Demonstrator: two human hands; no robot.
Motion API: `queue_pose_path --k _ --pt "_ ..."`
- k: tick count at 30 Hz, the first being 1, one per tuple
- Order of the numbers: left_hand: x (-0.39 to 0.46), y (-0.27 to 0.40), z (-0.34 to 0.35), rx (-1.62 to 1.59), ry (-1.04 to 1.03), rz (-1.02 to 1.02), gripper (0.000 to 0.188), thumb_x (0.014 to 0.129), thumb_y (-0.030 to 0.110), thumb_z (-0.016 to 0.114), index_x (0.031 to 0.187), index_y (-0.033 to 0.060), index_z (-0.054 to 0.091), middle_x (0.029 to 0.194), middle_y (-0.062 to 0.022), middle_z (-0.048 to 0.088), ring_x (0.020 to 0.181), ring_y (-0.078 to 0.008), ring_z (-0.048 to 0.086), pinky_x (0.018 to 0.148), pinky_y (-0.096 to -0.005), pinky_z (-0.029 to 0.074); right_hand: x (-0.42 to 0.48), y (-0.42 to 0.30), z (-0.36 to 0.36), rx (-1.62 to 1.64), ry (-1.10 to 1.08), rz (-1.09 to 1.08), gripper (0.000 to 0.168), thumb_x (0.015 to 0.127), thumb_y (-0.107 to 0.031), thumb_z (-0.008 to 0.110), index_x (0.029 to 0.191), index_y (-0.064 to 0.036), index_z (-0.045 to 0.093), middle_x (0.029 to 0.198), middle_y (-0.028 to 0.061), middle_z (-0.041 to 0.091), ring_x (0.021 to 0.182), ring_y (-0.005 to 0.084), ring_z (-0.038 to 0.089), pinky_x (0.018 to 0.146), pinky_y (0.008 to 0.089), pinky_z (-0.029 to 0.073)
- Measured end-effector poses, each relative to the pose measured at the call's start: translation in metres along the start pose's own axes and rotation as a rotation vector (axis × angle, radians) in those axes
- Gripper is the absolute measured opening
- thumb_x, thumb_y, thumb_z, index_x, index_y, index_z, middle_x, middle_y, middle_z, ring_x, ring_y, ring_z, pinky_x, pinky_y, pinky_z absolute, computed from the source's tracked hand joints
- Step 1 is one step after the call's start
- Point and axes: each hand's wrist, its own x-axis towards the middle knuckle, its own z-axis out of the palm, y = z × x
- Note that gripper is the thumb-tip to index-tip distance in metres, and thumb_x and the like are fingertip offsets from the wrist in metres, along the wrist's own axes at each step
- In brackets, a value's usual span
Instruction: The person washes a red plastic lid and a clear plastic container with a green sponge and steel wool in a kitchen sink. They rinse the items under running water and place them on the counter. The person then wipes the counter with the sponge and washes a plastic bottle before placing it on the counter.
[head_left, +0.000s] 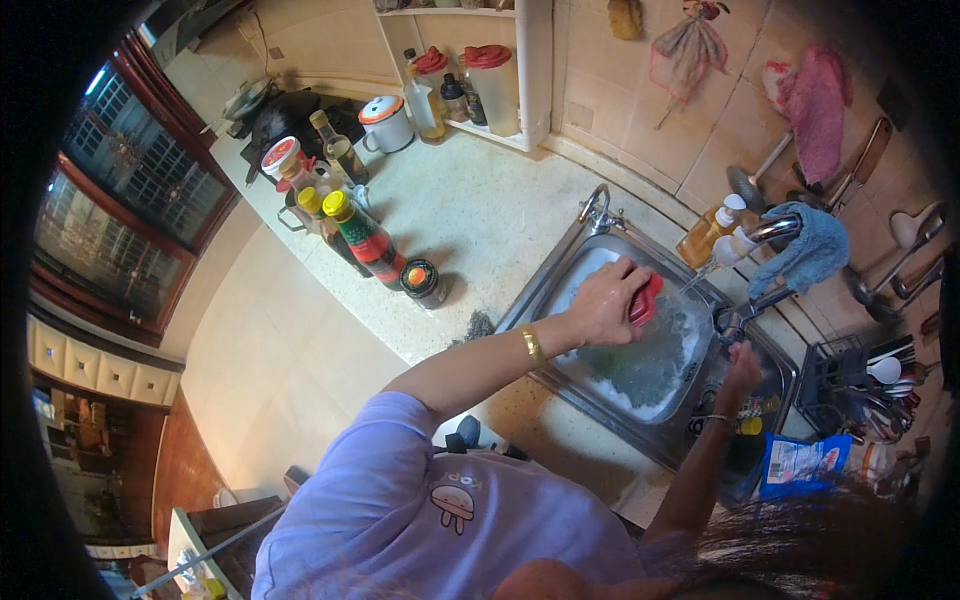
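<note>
My left hand (609, 304), with a gold bracelet at its wrist, grips a small red object (645, 300) over the left basin. What the object is I cannot make out. Below it the steel sink basin (541, 300) holds cloudy water with white suds (646, 411). From a chrome faucet (776, 227) with a blue cloth (806, 244) draped over it, a thin stream of water runs beside the red object. My right hand (741, 369) is curled above the right basin, close to the faucet's base (731, 322). Whether it holds something is unclear.
Sauce bottles (364, 236) and a dark jar (421, 281) stand on the counter (480, 202), a white enamel mug (386, 126) behind. A soap pump bottle (709, 229) is beside the faucet. Right of the sink are a cutlery rack (829, 382) and a blue-white packet (802, 461).
</note>
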Motion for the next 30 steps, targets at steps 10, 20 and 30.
queue_pose_path --k 10,20,30 --pt "-0.040 0.005 -0.026 0.036 -0.194 0.086 0.078 0.058 0.018 0.076 0.128 0.0019 0.047 0.106 -0.0174 0.053 0.093 -0.0373 0.057 0.082 -0.0416 0.048 0.082 0.046 -0.041 0.012 -0.058 -0.114 0.024 0.089 -0.015 0.063 0.105 0.002 0.067 0.092 0.0090 0.068 0.085 0.0187 0.063 0.078 0.0308 0.050" --pt "-0.050 0.011 -0.037 0.116 -0.313 0.137 0.110 0.057 0.015 0.077 0.145 -0.0060 0.015 0.104 -0.0214 0.054 0.091 -0.0378 0.056 0.081 -0.0425 0.046 -0.099 -0.174 0.054 -0.189 -1.127 -0.346 0.060 0.078 -0.016 0.073 0.132 -0.005 0.047 0.114 0.0121 0.061 0.105 0.0256 0.056 0.083 0.0381 0.050" --pt "-0.068 -0.002 -0.079 0.164 -0.317 0.173 0.103 0.057 0.017 0.079 0.145 0.0030 0.027 0.113 -0.0193 0.053 0.101 -0.0375 0.054 0.087 -0.0423 0.045 -0.111 -0.180 0.098 -0.285 -1.152 -0.583 0.026 0.076 -0.015 0.072 0.095 -0.003 0.060 0.086 0.0151 0.061 0.085 0.0344 0.056 0.075 0.0441 0.046"
